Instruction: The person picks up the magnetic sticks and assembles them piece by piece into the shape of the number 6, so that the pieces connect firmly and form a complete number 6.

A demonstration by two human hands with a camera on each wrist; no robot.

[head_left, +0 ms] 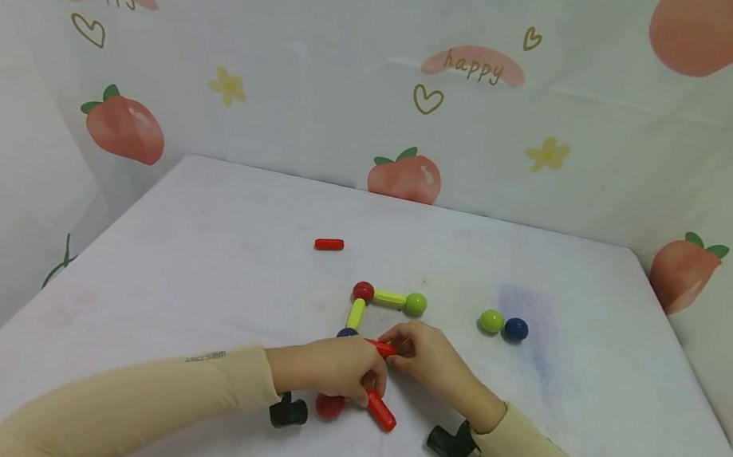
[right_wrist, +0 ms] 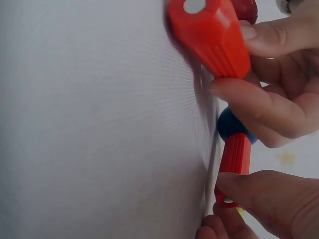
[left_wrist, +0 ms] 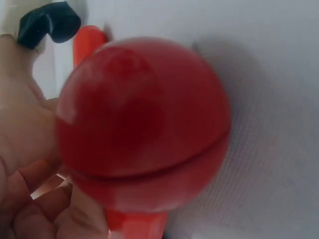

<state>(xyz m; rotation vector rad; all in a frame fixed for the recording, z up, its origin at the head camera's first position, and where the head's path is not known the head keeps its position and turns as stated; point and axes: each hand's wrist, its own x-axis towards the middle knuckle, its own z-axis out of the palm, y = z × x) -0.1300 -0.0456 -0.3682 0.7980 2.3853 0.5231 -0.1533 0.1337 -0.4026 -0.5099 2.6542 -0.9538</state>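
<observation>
My left hand [head_left: 343,366] pinches a red magnetic rod [head_left: 382,411], whose silver end disc shows in the right wrist view. Just beyond it, my right hand [head_left: 432,361] holds another red magnetic rod [head_left: 380,347] between thumb and fingers. That second rod [right_wrist: 235,154] meets a dark blue ball [right_wrist: 232,123]. From the blue ball a yellow-green rod [head_left: 356,313] runs to a red ball [head_left: 364,292], and one more yellow-green rod [head_left: 389,299] leads to a green ball [head_left: 415,304]. Beside my left wrist is another red ball [left_wrist: 144,124], with a red rod [left_wrist: 142,224] against it; my hand partly hides their join.
A loose red rod [head_left: 329,244] lies farther back on the white table [head_left: 248,241]. To the right, a green ball [head_left: 491,321] and a dark blue ball [head_left: 515,329] sit side by side. Black wrist cameras [head_left: 288,412] hang under both forearms. A fruit-printed cloth [head_left: 313,114] stands behind.
</observation>
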